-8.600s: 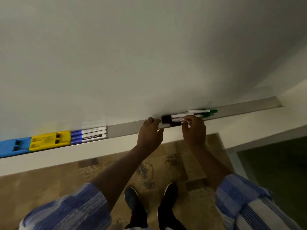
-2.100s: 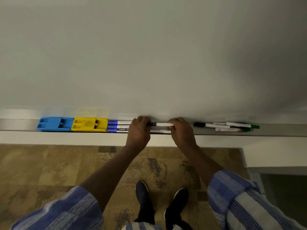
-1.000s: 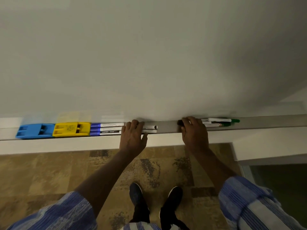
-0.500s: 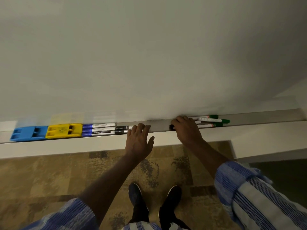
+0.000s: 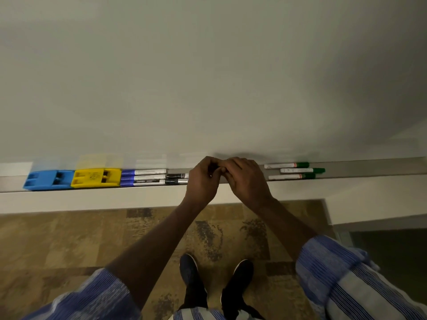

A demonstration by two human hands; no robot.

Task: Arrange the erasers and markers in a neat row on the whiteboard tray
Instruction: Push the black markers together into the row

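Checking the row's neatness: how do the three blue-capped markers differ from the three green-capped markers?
The blue-capped markers lie flush, ends aligned, against the yellow eraser; the green-capped markers are staggered and stand apart. Blue caps point left, green right. Both trios lie flat in the grey tray.

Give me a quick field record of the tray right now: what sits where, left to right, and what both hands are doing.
tray: whiteboard tray, runs left to right below the board
far left: blue eraser
next: yellow eraser, touching the blue one
next: blue-capped markers, three stacked front to back
next: black-capped markers, partly hidden by the left hand
centre: left hand and right hand together over the tray, fingers curled; what they hold is hidden
right: green-capped markers, three, loosely staggered, apart from the row
left to do: green group not yet joined to the row
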